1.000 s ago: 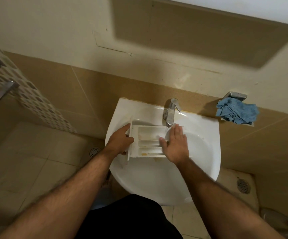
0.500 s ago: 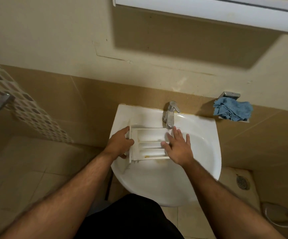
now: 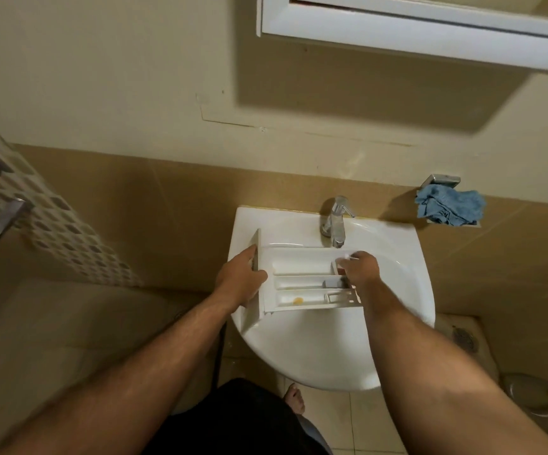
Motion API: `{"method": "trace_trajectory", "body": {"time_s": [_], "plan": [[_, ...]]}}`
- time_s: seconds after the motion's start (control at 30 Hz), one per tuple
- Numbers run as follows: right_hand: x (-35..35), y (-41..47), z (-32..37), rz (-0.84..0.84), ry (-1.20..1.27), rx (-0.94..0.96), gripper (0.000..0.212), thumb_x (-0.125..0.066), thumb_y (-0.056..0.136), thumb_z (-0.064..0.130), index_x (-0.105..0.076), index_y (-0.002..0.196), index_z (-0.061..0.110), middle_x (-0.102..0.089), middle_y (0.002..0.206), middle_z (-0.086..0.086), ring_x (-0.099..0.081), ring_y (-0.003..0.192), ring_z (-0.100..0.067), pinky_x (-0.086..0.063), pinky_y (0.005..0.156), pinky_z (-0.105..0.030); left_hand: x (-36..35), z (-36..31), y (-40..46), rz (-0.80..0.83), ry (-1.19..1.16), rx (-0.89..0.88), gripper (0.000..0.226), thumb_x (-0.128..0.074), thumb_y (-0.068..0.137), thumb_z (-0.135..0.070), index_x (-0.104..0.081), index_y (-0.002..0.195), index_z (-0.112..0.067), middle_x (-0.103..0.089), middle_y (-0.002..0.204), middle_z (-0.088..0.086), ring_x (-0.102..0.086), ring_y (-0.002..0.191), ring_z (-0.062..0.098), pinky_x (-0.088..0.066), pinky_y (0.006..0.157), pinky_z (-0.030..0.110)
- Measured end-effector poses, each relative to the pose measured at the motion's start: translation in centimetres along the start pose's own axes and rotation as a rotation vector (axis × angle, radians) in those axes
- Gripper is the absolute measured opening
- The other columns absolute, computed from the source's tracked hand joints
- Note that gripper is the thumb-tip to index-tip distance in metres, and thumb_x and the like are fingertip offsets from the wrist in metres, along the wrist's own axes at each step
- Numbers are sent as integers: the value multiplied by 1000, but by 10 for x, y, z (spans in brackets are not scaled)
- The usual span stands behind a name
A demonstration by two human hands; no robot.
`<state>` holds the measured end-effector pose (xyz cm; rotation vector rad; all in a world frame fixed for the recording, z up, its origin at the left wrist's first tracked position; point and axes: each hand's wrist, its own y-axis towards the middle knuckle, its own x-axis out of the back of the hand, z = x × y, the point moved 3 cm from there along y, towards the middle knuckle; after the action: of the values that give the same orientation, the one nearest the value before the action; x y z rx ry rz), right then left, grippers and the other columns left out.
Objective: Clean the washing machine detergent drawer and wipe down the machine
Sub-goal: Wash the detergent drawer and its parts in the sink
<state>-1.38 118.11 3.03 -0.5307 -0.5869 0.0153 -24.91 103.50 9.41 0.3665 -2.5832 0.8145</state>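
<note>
Over the white sink, both hands grip the detergent drawer beneath the tap, blue cloth nearby.

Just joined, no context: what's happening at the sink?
A person holds a white detergent drawer over the sink, under the tap. The left hand grips its front panel end; the right hand works with curled fingers at the back end. A blue cloth sits on the wall holder, unused.

white detergent drawer across sink
</note>
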Motion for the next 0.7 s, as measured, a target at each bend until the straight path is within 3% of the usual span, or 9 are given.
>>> {"method": "trace_trajectory", "body": {"time_s": [0.07, 0.1, 0.23, 0.33, 0.47, 0.53, 0.6, 0.7], "plan": [[-4, -6, 11, 54, 0, 36, 6, -65, 82, 13, -64, 80, 8, -63, 71, -9, -55, 52, -20, -46, 45, -22, 7, 3, 1, -28, 59, -34, 66, -55, 86, -14, -35, 146, -31, -58, 126, 5, -57, 109, 34, -58, 81, 49], [-8, -7, 12, 83, -1, 45, 9, -63, 84, 13, -63, 76, 9, -61, 69, -8, -51, 51, -19, -40, 42, -19, 11, 5, 3, -39, 75, -36, 67, -55, 86, -15, -34, 147, -32, -58, 126, 5, -58, 108, 33, -59, 77, 47], [-22, -10, 11, 102, 76, 58, 19, -56, 92, 19, -66, 81, 7, -64, 73, -7, -52, 52, -14, -40, 40, -17, 24, 13, 8, -41, 99, -16, 73, -58, 86, -18, -27, 150, -37, -57, 128, 5, -61, 99, 28, -61, 64, 38], [-20, -10, 12, 98, 103, 56, 25, -54, 96, 24, -66, 82, 6, -60, 68, -5, -49, 53, -14, -38, 37, -13, 23, 13, 9, -47, 93, -9, 75, -58, 86, -18, -25, 151, -37, -57, 128, 5, -62, 98, 29, -61, 63, 41], [-24, -4, 15, 230, 208, -18, 22, -50, 100, 21, -64, 87, 9, -64, 79, -7, -56, 62, -15, -48, 57, -22, 24, 13, 11, -62, 112, -2, 72, -58, 87, -18, -28, 150, -37, -59, 127, 5, -62, 99, 28, -61, 66, 39], [-27, -2, 14, 320, 271, -68, 15, -48, 100, 13, -60, 96, 7, -66, 86, -12, -62, 72, -22, -55, 76, -36, 31, 13, 11, -50, 155, -10, 66, -57, 88, -17, -36, 147, -33, -61, 122, 3, -63, 95, 25, -58, 65, 34], [-28, -1, 10, 397, 274, -110, 11, -48, 100, 14, -57, 102, 9, -69, 98, -18, -68, 90, -33, -53, 92, -49, 39, 15, 11, -23, 147, 2, 59, -57, 88, -14, -43, 143, -31, -63, 114, 3, -64, 90, 22, -58, 66, 34], [-27, 6, -1, 391, 212, -101, 19, -52, 98, 31, -63, 101, 16, -72, 103, -15, -68, 98, -35, -52, 94, -51, 40, 17, 9, -2, 76, 12, 63, -58, 87, -12, -41, 144, -34, -64, 113, 4, -65, 89, 23, -61, 66, 38]]}}
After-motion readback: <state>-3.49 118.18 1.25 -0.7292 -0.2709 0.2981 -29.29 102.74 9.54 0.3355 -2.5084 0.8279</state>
